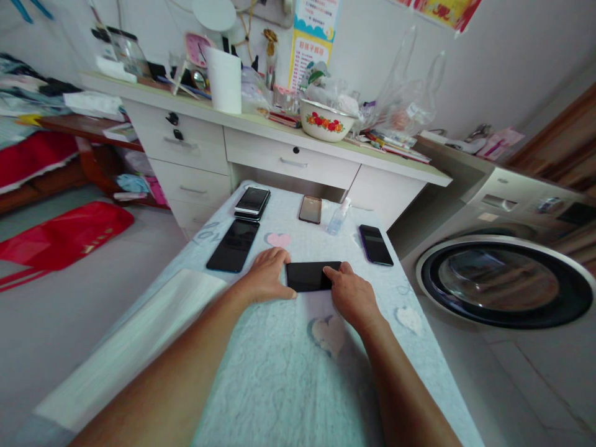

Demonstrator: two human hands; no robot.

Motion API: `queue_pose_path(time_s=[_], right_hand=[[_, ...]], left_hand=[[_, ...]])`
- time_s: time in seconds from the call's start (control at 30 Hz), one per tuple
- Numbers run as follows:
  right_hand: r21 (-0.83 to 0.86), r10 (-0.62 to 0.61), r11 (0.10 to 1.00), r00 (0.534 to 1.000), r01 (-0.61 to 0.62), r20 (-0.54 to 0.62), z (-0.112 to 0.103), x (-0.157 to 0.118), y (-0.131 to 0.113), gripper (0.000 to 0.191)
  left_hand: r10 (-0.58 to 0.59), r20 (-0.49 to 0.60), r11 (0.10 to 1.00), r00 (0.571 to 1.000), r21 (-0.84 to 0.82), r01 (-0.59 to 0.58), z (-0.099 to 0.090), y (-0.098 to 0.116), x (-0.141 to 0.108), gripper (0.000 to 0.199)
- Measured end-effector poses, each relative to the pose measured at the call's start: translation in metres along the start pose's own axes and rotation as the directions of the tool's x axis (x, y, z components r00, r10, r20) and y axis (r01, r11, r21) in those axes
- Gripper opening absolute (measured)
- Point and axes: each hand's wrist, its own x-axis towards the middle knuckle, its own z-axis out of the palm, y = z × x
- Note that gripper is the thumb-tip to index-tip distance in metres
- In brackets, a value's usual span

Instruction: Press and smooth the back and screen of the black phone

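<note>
A black smartphone lies sideways on the cloth-covered table in front of me, its dark screen facing up. My left hand holds its left end, thumb at the near corner and fingers at the far one. At the right end, my right hand grips the phone, a fingertip resting over the screen. Further left lies a larger dark smartphone. Behind it is a small stack of phones. To the right sits another smartphone with a purplish edge. A phone case and a clear spray bottle are beyond my hands.
A folded whitish cloth or paper runs along the table's left side. Behind the table stands a white desk with drawers, carrying a flowered enamel bowl and a paper roll. A washing machine is at the right.
</note>
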Motion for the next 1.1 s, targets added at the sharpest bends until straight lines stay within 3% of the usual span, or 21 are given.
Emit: queue_pose_path(time_s=[0.37,0.63,1.1], right_hand=[[0.012,0.029,1.0,0.999,-0.028,-0.042,0.002,-0.003,0.019,0.049],[-0.013,0.11,0.994,0.994,-0.11,-0.006,0.004,-0.001,0.024,0.048],[0.012,0.151,0.988,0.988,-0.151,-0.03,0.011,0.002,0.026,0.041]], left_hand=[[-0.004,0.004,1.0,1.0,0.003,0.004,0.0,0.0,-0.001,0.055],[0.0,-0.002,1.0,1.0,0.002,0.0,0.001,-0.001,0.0,0.055],[-0.003,0.001,1.0,1.0,0.002,0.003,0.001,-0.001,0.0,0.054]])
